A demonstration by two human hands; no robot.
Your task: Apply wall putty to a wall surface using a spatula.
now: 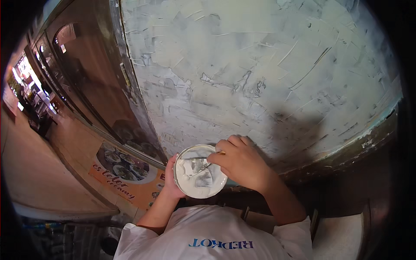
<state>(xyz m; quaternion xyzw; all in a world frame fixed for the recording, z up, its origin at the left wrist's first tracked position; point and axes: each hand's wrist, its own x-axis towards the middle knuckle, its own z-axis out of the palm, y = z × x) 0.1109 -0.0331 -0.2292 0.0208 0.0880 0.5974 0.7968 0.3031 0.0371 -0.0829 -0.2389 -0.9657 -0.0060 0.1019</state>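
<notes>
My left hand (pixel 170 181) is wrapped round the side of a round white tub (pixel 177 185), holding it up in front of my chest. Thick white paste (pixel 187 185), looking like wall putty, lies smeared inside it, with greyish patches in the middle. In my right hand (pixel 243 164), the fingers are closed on the handle of a putty knife (pixel 194 158). Its thin blade reaches over the rim into the tub; whether it touches the paste I cannot tell. Just beyond the tub is a wall panel (pixel 225 56) coated in rough, streaky white filler.
A dark framed glass door or window (pixel 86 65) runs along the left of the panel. Below it hangs an orange banner (pixel 117 173) with food pictures. The panel's worn lower edge (pixel 346 151) curves along the right. A pale seat-like surface (pixel 338 238) lies at lower right.
</notes>
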